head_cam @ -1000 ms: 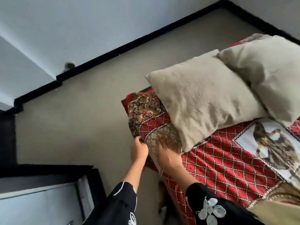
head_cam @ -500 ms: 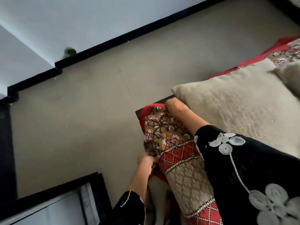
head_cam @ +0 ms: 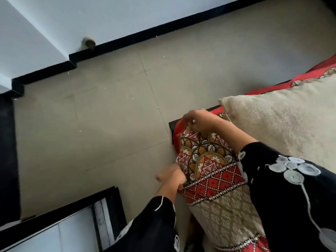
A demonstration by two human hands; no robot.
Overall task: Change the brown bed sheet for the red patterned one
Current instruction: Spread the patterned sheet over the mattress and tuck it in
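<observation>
The grey floor fills most of the view. A white wall stands past it, and a black strip runs where the two meet. The bed is on the right, and its dark corner pokes out toward the floor. A big tan pillow lies on the bed, close to that corner. The red patterned sheet is on the bed under the pillow. It goes over the corner and hangs down the side edge of the bed. It has red diamonds, round brown and gold shapes, a tan band and a plain red border. A black right sleeve with white stitched circles reaches across the sheet. A black left sleeve comes up from the bottom, beside the bed's side edge. At the lower left, well apart from the bed, is a white panel in a black frame. The right hand is at the bed's corner, with its fingers bent down and pinching the sheet's red border. The left hand is lower down the side edge, curled in a fist that grips the sheet there. The two hands are apart, with patterned cloth between them. A small round brown thing sits on the wall just above the black strip.
</observation>
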